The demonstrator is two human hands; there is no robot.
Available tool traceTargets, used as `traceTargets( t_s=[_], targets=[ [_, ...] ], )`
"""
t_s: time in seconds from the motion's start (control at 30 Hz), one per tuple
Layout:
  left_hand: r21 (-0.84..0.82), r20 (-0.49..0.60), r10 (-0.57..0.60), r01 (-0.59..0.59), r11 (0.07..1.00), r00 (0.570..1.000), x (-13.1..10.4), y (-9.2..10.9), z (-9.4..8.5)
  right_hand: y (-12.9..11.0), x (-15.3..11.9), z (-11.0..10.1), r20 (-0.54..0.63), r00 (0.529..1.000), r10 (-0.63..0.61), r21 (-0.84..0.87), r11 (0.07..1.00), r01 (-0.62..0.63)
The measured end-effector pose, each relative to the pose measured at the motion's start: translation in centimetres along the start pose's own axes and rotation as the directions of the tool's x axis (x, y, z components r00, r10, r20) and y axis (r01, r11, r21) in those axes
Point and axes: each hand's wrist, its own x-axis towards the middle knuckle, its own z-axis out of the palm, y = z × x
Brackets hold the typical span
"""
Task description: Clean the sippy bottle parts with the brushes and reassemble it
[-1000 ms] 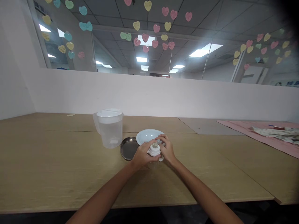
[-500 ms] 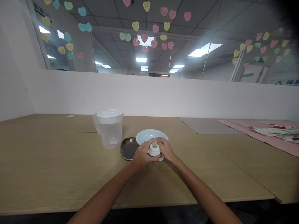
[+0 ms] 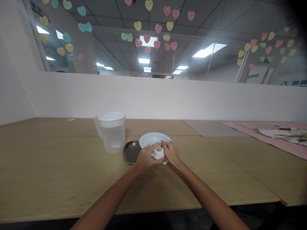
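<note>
While the left hand (image 3: 144,158) grips the bottle (image 3: 158,155) round its white top, set back from the worktop's (image 3: 72,179) front edge, the right hand (image 3: 172,154) bunches its fingers beside the tip; whether they pinch it, I cannot tell. Bowl (image 3: 153,138), dish (image 3: 131,153) and jug (image 3: 112,139) stand toward the back edge.

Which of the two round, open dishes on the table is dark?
The shallow metal dish, just left of the left hand. It's dark grey-brown; the other, the bowl beyond the hands, is pale bluish-white.
</note>
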Motion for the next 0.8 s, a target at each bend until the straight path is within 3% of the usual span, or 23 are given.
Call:
traceTargets(
  t_s=[0.33,0.53,0.63,0.8],
  targets=[
    [0.018,0.021,-0.035,0.035,0.999,0.999,0.2,0.6,-0.5,0.1,-0.1,0.1,-0.026,1.000,-0.004,-0.012,1.000,0.003],
    [0.007,0.006,-0.066,0.066,0.998,0.998,0.2,0.8,-0.6,-0.7,-0.8,-0.4,-0.182,0.951,-0.248,0.011,0.967,0.254],
    [0.016,0.008,-0.056,0.056,0.998,0.998,0.2,0.8,-0.6,-0.9,-1.0,-0.5,-0.164,0.920,-0.356,0.068,0.926,0.371],
    [0.027,0.001,-0.033,0.033,0.999,0.999,0.2,0.6,-0.6,-1.0,-1.1,-0.7,-0.101,0.905,-0.413,0.104,0.901,0.422]
  ],
)
